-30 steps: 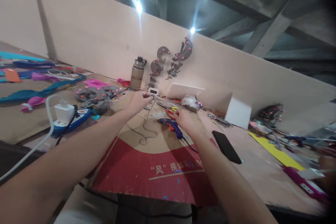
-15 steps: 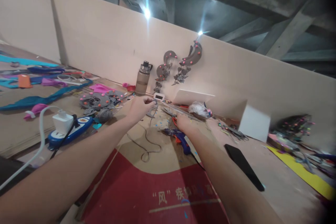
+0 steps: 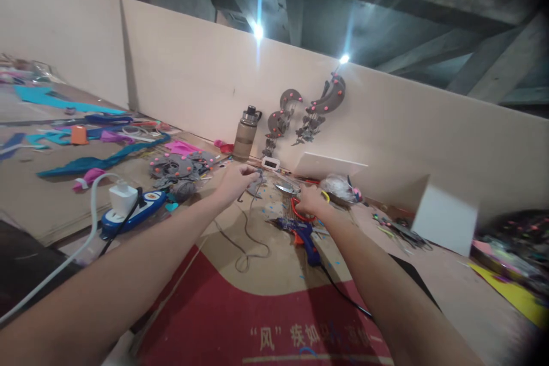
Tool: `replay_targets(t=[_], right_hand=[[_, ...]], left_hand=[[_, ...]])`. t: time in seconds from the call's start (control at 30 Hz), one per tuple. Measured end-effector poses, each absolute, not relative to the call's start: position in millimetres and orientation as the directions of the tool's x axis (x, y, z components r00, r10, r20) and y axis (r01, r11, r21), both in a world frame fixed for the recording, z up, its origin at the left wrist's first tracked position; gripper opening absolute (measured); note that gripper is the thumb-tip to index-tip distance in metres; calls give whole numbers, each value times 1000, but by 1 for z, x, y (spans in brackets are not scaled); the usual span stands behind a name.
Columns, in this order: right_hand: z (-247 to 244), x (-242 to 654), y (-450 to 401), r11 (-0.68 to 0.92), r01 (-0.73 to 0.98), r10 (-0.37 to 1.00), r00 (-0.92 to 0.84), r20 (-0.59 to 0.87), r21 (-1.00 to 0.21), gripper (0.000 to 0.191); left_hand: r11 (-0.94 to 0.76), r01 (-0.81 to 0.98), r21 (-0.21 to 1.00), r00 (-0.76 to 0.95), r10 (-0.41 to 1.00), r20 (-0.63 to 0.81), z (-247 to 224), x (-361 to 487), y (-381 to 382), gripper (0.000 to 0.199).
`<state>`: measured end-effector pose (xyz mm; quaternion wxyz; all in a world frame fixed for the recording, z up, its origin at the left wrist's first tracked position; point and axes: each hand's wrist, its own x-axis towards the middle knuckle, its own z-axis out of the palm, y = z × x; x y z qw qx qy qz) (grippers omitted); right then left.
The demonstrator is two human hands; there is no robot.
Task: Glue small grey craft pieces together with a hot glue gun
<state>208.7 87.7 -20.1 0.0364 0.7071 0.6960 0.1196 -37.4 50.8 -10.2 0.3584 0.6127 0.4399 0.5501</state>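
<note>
My left hand (image 3: 235, 183) is closed in a pinch on a small grey piece (image 3: 258, 174), with a thin grey cord (image 3: 247, 229) trailing from it in loops over the cardboard. My right hand (image 3: 312, 200) has its fingers closed around the scissors (image 3: 286, 189), whose red and yellow handles show at the hand and whose blades point left. Just below that hand lies a blue glue gun (image 3: 305, 235) with an orange trigger, its nozzle to the left. Small blue scraps are scattered between the two hands.
A bottle (image 3: 245, 136) and a small white display (image 3: 270, 164) stand at the back. Grey felt pieces with pink dots (image 3: 171, 166) and a blue power strip (image 3: 135, 213) lie left. To the right are a black phone (image 3: 414, 277) and a white board (image 3: 446, 217).
My right hand has closed on the scissors, and their handles now show at its fingers. The left hand keeps its pinch on the grey piece. The view has shifted left.
</note>
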Motion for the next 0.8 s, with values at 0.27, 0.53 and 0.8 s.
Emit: replay_targets(t=[0.27, 0.53, 0.8], right_hand=[[-6, 201, 37, 20, 1000, 879, -9, 477, -18, 48], [-8, 177, -38, 240, 965, 772, -124, 623, -106, 49], [-29, 191, -41, 140, 987, 788, -62, 613, -80, 52]], left_hand=[[-296, -42, 954, 89, 950, 299, -24, -37, 65, 20], [-170, -312, 935, 212, 946, 243, -22, -29, 61, 18], [-24, -392, 920, 351, 920, 174, -10, -28, 54, 13]])
